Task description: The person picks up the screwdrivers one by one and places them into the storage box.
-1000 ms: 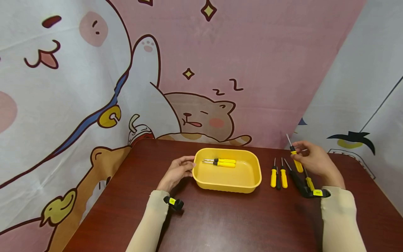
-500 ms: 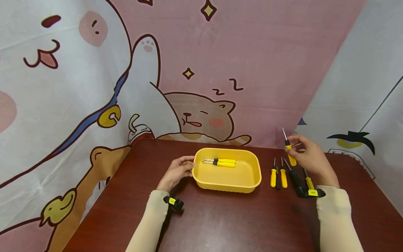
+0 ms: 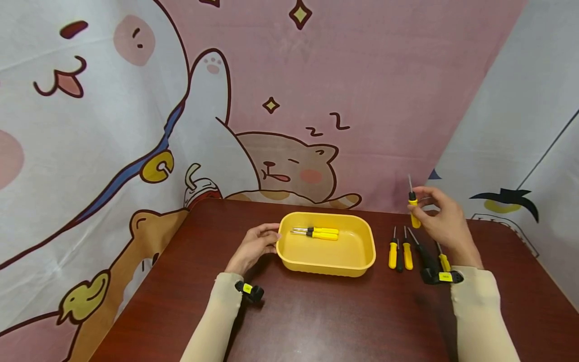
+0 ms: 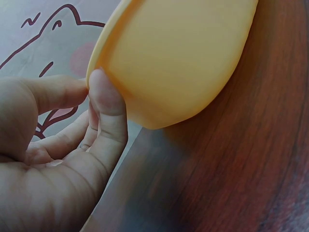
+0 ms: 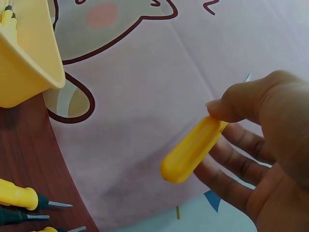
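Observation:
In the head view a yellow plastic tray [image 3: 325, 269] stands mid-table with two yellow-handled screwdrivers [image 3: 323, 236] lying in it. My left hand [image 3: 254, 247] pinches the tray's left rim [image 4: 92, 65] between thumb and fingers. Off to the right, my right hand [image 3: 445, 218] holds a yellow-and-black screwdriver [image 3: 414, 213] raised above the table, its shaft pointing up. The right wrist view shows the thumb pressed on its yellow handle [image 5: 190, 150]; most of its shaft is hidden behind the hand.
Several screwdrivers [image 3: 408, 256], some yellow-handled and some black, lie on the dark red wooden table [image 3: 325, 317] right of the tray. A cloth with cartoon animals [image 3: 298, 166] hangs behind the table's back edge.
My right hand has lifted the screwdriver higher and moved it a little left, and its shaft now stands more upright. The left hand and tray have not moved.

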{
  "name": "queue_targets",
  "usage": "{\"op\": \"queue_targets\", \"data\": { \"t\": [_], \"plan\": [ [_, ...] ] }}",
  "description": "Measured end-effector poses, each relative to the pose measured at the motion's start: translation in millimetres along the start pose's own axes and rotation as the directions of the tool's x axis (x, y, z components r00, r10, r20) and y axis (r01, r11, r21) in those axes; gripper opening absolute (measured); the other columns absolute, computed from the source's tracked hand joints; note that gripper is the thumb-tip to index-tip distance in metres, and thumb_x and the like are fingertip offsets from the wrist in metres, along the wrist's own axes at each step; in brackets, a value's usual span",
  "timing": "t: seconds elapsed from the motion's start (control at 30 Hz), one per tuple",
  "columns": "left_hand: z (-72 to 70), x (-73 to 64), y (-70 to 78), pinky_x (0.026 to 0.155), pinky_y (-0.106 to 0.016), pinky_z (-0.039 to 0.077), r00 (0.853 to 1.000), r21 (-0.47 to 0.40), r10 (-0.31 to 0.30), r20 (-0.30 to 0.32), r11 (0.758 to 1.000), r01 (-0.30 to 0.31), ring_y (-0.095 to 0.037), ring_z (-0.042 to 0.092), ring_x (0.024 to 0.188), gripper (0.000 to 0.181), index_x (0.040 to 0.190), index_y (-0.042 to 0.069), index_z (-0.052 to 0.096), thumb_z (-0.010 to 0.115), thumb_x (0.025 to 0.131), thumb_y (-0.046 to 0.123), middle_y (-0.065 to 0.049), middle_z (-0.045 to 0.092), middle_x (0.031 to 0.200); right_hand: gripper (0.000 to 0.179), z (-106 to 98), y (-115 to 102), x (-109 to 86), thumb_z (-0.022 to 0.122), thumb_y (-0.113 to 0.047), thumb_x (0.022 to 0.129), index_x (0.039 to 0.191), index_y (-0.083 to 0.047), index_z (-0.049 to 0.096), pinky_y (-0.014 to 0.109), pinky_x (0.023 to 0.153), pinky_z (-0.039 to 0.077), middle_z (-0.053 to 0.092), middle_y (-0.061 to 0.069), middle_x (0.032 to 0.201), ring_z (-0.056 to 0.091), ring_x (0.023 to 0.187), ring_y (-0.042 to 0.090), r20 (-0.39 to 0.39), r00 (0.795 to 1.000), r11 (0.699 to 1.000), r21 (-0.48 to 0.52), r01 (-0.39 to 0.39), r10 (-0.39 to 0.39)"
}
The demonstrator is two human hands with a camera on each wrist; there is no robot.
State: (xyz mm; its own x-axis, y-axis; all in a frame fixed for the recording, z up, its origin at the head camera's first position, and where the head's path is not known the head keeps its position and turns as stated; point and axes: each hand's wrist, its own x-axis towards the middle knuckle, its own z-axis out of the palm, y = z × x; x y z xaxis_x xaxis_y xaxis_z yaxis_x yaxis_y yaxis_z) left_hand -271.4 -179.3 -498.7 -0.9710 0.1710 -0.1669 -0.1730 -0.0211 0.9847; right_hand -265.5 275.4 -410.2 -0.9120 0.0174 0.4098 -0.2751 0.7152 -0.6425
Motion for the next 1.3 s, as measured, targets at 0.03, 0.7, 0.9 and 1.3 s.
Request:
{"op": "queue_targets", "data": {
  "t": [0.03,0.7,0.9,1.3],
  "plan": [
    [0.0,0.0,-0.1,0.071,-0.027,0.060,1.000,-0.003,0.001,0.000,1.000,-0.001,-0.021,0.068,0.084,0.043,0.142,0.002,0.057,0.064,0.099,0.005,-0.028,0.064,0.126,0.044,1,-1,-0.2,0.070,-0.024,0.098,0.139,-0.012,0.058,-0.002,0.073,0.041,0.064,0.015,0.119,0.049,0.095,-0.001,-0.007,1.000,1.000,0.007,0.004,-0.004],
    [0.2,0.5,2.1,0.071,-0.028,0.061,1.000,-0.002,-0.011,-0.013,1.000,0.011,-0.020,0.069,0.081,0.042,0.139,0.005,0.060,0.067,0.098,0.007,-0.023,0.067,0.121,0.048,15,-28,0.5,0.077,0.007,0.085,0.129,-0.009,0.065,0.000,0.080,0.047,0.062,0.000,0.101,0.056,0.088,-0.001,-0.064,0.946,0.944,0.072,0.323,-0.318],
    [1.0,0.4,2.1,0.071,-0.027,0.061,1.000,-0.005,-0.014,-0.014,1.000,0.014,-0.020,0.068,0.081,0.041,0.138,0.006,0.061,0.067,0.097,0.007,-0.023,0.067,0.120,0.047,20,-34,-1.0,0.077,0.007,0.085,0.128,-0.011,0.066,0.001,0.080,0.047,0.062,-0.001,0.100,0.056,0.087,0.000,-0.036,0.940,0.939,0.062,0.340,-0.338],
    [0.8,-0.2,2.6,0.070,-0.027,0.060,1.000,-0.010,-0.020,-0.015,1.000,0.020,-0.020,0.068,0.080,0.041,0.138,0.005,0.060,0.067,0.098,0.007,-0.024,0.066,0.122,0.044,42,-50,-3.9,0.077,0.001,0.088,0.128,-0.013,0.066,0.003,0.084,0.046,0.065,0.001,0.109,0.058,0.094,0.015,0.069,0.925,0.928,0.016,0.373,-0.373]
  ]
}}
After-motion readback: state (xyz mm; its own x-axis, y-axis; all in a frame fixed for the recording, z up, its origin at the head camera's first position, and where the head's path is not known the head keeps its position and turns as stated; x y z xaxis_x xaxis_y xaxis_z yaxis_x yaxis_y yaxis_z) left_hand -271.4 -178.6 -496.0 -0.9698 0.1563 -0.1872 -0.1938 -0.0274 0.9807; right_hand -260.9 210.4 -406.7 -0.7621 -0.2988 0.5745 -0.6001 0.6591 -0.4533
